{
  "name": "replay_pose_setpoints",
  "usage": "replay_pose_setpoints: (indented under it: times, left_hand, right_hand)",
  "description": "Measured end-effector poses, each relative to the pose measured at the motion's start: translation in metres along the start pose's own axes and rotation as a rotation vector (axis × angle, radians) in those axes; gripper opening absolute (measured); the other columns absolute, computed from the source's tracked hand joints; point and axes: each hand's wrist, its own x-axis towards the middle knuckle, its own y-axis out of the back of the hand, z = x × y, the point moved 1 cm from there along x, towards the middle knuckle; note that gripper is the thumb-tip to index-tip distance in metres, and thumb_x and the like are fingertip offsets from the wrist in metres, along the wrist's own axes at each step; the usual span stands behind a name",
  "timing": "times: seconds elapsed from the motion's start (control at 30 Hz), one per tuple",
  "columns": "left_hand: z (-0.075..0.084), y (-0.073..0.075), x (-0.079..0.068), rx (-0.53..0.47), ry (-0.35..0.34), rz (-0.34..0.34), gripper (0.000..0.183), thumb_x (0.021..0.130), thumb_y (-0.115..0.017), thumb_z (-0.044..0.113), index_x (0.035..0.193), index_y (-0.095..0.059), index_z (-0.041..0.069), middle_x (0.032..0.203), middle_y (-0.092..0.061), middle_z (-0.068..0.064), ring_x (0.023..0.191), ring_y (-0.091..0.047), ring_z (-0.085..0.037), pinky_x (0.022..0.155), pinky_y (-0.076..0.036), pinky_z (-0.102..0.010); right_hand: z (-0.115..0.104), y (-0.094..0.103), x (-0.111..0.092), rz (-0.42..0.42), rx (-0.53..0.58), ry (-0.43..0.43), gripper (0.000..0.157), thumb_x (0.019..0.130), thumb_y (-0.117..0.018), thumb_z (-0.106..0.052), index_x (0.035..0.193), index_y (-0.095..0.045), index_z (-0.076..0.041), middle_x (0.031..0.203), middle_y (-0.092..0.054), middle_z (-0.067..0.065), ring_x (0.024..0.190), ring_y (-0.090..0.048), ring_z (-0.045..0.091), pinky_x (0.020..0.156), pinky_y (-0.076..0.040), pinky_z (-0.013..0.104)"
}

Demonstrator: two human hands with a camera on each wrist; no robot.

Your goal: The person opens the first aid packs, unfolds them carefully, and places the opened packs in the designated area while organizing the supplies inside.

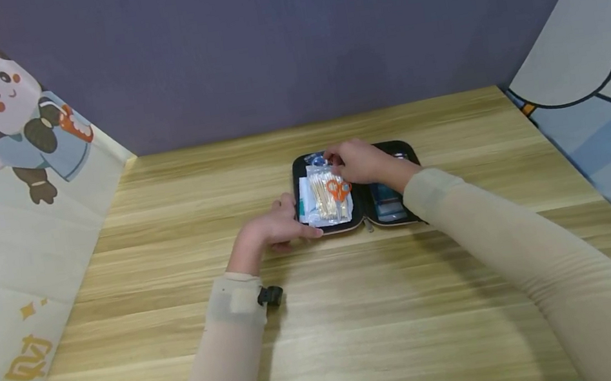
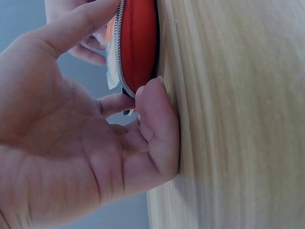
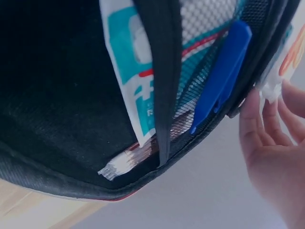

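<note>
An unfolded zip case (image 1: 363,208), black inside and red outside, lies on the table. In its left half is a clear bag of cotton swabs (image 1: 323,198), with orange-handled scissors (image 1: 338,189) over it. My left hand (image 1: 275,224) holds the case's left side; in the left wrist view its fingertips meet the red shell (image 2: 139,43) beside the zipper. My right hand (image 1: 357,160) reaches across to the bag's far end. In the right wrist view its thumb and fingers pinch clear plastic (image 3: 271,90) there.
The case's right half has a mesh pocket holding a blue plastic piece (image 3: 221,76) and a teal-and-white packet (image 3: 126,67). A small blue item (image 1: 315,160) sits at the left half's far edge. A dark wall (image 1: 262,47) stands behind the wooden table (image 1: 394,321), with printed panels either side.
</note>
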Motion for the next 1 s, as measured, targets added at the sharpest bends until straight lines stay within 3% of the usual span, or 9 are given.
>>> replay_pose_setpoints:
  times: [0.23,0.47,0.57,0.77,1.0]
  left_hand:
    - [0.002,0.0,0.0,-0.014,-0.002,-0.003,0.114,0.087,-0.087,0.037,0.166,-0.01,0.009,0.165,-0.021,-0.022,0.099,-0.057,-0.029,0.073,-0.064,-0.035]
    - [0.001,0.0,0.001,-0.006,0.005,-0.007,0.121,0.089,-0.086,0.039,0.169,0.001,0.011,0.173,-0.008,-0.022,0.099,-0.057,-0.029,0.075,-0.064,-0.035]
    - [-0.001,0.0,0.001,-0.015,0.006,-0.007,0.118,0.089,-0.086,0.038,0.169,-0.002,0.011,0.17,-0.012,-0.022,0.102,-0.056,-0.03,0.075,-0.063,-0.034]
    - [-0.001,-0.001,-0.001,-0.022,-0.005,-0.001,0.114,0.09,-0.085,0.039,0.167,-0.005,0.012,0.164,-0.02,-0.02,0.099,-0.055,-0.03,0.074,-0.063,-0.035]
    - [-0.001,0.0,0.0,0.001,-0.011,-0.002,0.113,0.09,-0.085,0.04,0.166,-0.007,0.01,0.162,-0.023,-0.02,0.099,-0.055,-0.029,0.075,-0.063,-0.035]
  right_hand:
    - [-0.007,0.007,-0.002,0.074,0.079,-0.026,0.041,0.106,-0.063,-0.015,0.146,-0.059,-0.006,0.112,-0.07,0.011,0.081,-0.064,0.021,0.069,-0.054,0.033]
    - [-0.015,0.012,-0.003,0.172,0.094,0.004,0.04,0.104,-0.069,-0.015,0.142,-0.063,-0.004,0.133,-0.067,0.013,0.116,-0.067,0.028,0.098,-0.061,0.043]
    - [-0.02,0.014,-0.003,0.195,0.109,0.001,0.04,0.104,-0.069,-0.015,0.142,-0.063,-0.005,0.139,-0.065,0.013,0.125,-0.065,0.03,0.105,-0.059,0.045]
    - [-0.026,0.019,-0.005,0.18,0.165,-0.014,0.043,0.104,-0.069,-0.017,0.145,-0.062,-0.007,0.144,-0.063,0.012,0.127,-0.064,0.029,0.104,-0.059,0.044]
    - [-0.022,0.027,-0.008,0.166,0.305,-0.043,0.031,0.103,-0.067,-0.012,0.133,-0.069,-0.005,0.125,-0.07,0.015,0.107,-0.064,0.027,0.089,-0.058,0.04]
